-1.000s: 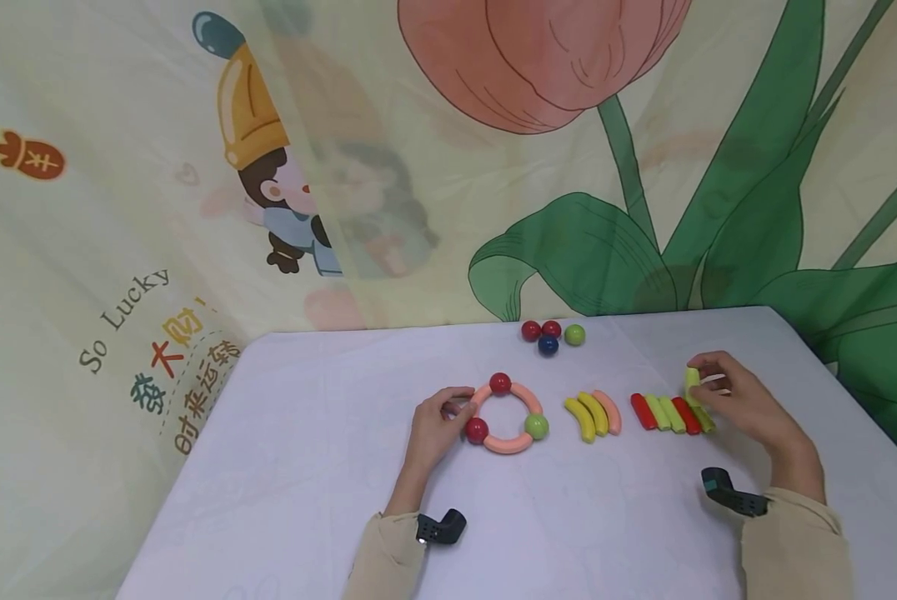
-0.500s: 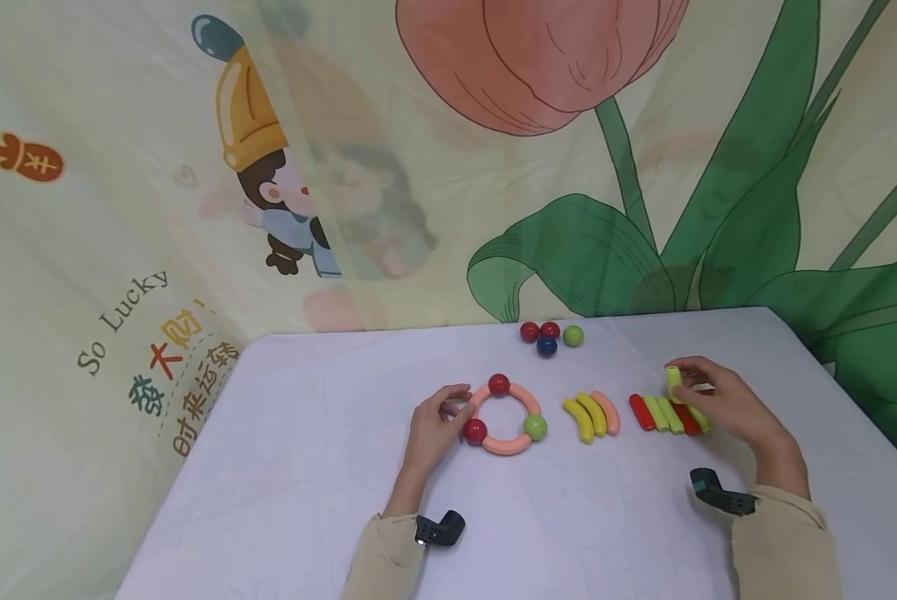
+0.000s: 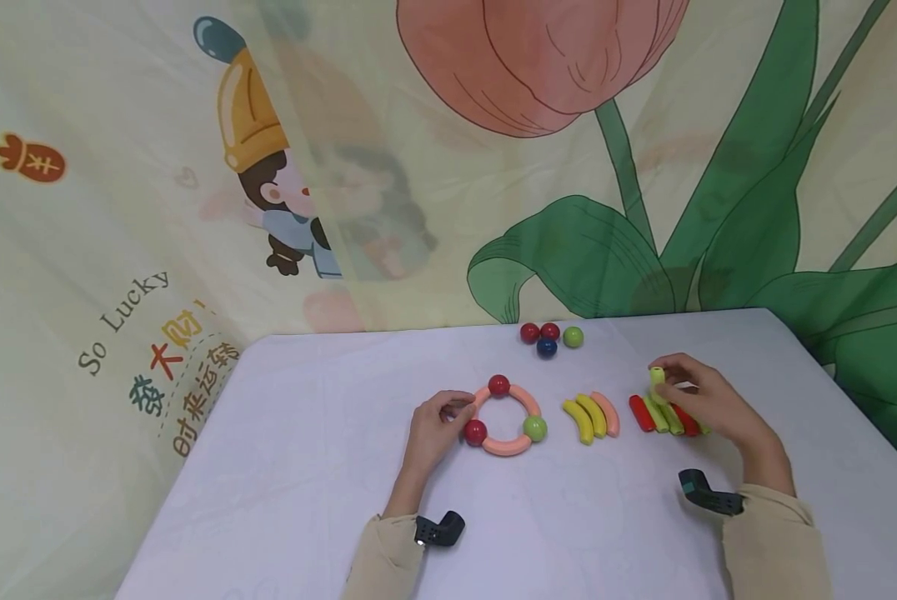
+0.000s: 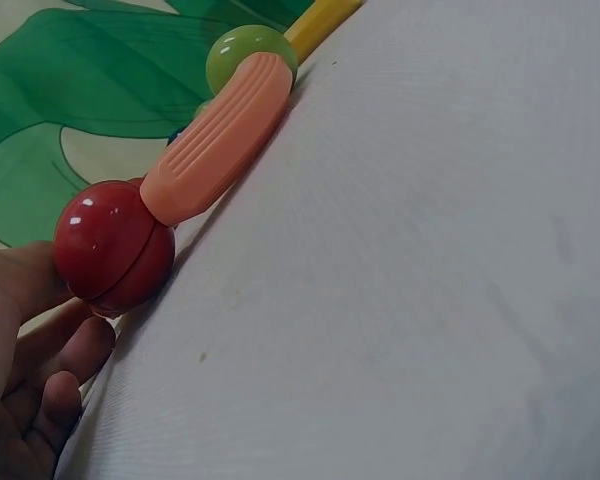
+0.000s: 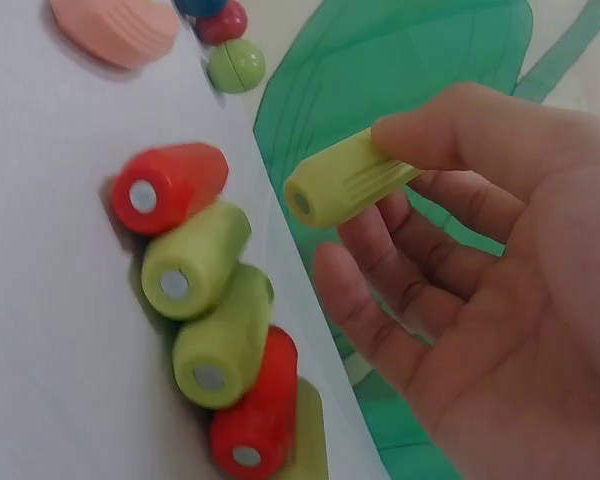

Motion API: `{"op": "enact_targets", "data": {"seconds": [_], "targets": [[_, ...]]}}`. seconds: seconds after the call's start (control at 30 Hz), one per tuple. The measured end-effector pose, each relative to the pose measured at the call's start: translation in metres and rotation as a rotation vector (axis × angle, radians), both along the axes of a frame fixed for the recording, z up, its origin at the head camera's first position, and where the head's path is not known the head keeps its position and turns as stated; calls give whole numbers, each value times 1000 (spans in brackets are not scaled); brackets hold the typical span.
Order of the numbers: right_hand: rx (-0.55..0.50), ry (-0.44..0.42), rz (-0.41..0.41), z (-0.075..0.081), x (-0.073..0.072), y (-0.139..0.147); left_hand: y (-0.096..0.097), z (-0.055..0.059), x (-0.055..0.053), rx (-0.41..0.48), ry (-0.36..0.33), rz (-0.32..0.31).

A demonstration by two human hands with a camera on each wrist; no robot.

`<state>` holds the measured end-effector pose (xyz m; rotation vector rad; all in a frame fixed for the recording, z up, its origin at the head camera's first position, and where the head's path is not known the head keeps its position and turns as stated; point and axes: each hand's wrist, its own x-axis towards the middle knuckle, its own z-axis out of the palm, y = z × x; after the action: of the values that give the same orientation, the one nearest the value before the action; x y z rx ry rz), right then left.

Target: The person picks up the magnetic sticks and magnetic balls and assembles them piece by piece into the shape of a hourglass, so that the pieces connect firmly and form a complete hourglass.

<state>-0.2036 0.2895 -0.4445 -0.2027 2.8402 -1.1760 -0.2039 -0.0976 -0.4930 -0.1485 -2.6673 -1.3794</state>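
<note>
- One hand, the left [image 3: 432,429], pinched the left-hand rod of the ring [image 3: 508,447] between thumb and forefinger, apparently to steady the loop against the white tabletop [image 3: 291,500].
- Just right of that hand, the ring lay flat: three pink curved rods alternated with two red balls and one green. The balls seemed to serve as joints, bridging neighbouring rod ends.
- Farther back, right of the ring's centre, the loose balls [image 3: 547,347] (two red, one blue, one green) sat near the far edge, probably parked clear of both hands.
- Between the hands, two yellow curved rods [image 3: 586,420] and a pink curved rod [image 3: 607,414] nested side by side, seemingly grouped by shape.
- Farther right, the row of straight rods [image 3: 671,419], red and green, lay beneath the right hand, partly hidden by it; silvery discs, perhaps magnets, capped the visible ends.
- Above that row's left part, the right hand [image 3: 707,404] grasped a green straight rod [image 5: 350,180] between thumb and fingers, lifted clear, its near end exposed, likely for easy placing.
</note>
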Motion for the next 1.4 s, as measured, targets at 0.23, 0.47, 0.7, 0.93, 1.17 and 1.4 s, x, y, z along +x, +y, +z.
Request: {"op": "enact_targets", "data": {"seconds": [0.23, 0.47, 0.7, 0.93, 1.17, 1.4], "targets": [[-20, -12, 33, -1, -4, -12, 0, 0, 1, 3, 9, -4], [-42, -30, 61, -1, -6, -27, 0, 1, 1, -3, 2, 4], [-44, -27, 91, 1, -6, -39, -1, 0, 1, -10, -11, 10], [-34, -21, 92, 1, -7, -44, -2, 0, 1, -10, -7, 5], [-44, 31, 100, 0, -8, -49, -1, -1, 1, -8, -6, 4], [-63, 28, 128, 1, -8, -55, -1, -2, 1, -24, -10, 15]]}}
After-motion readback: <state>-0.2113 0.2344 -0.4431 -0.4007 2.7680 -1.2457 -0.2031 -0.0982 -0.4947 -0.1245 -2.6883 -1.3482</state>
